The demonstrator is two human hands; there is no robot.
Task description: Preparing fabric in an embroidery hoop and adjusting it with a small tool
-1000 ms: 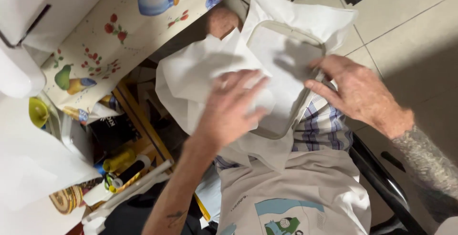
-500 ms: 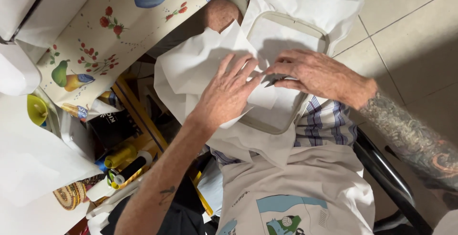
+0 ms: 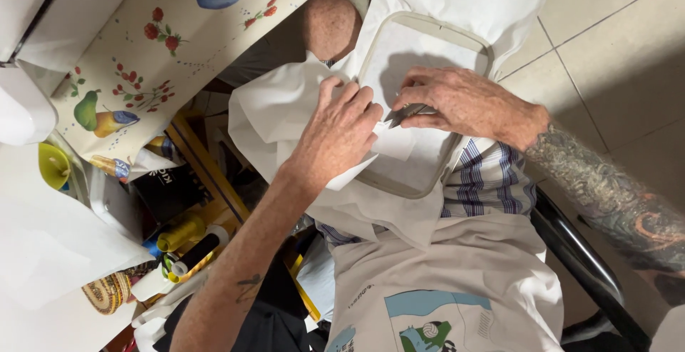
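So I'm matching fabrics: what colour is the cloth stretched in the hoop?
White, plain cloth in a pale hoop; clearest in the head view.

Pale tiled floor [image 3: 614, 52] lies beside a table under a fruit-patterned cloth [image 3: 164, 52].

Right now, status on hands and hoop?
Left hand flat on white fabric. Right hand pinching small metal tool over embroidery hoop. Nothing blocking.

Home sewing corner: fruit-print tablecloth [image 3: 171, 45], thread spools [image 3: 187, 241], embroidery hoop [image 3: 399, 180].
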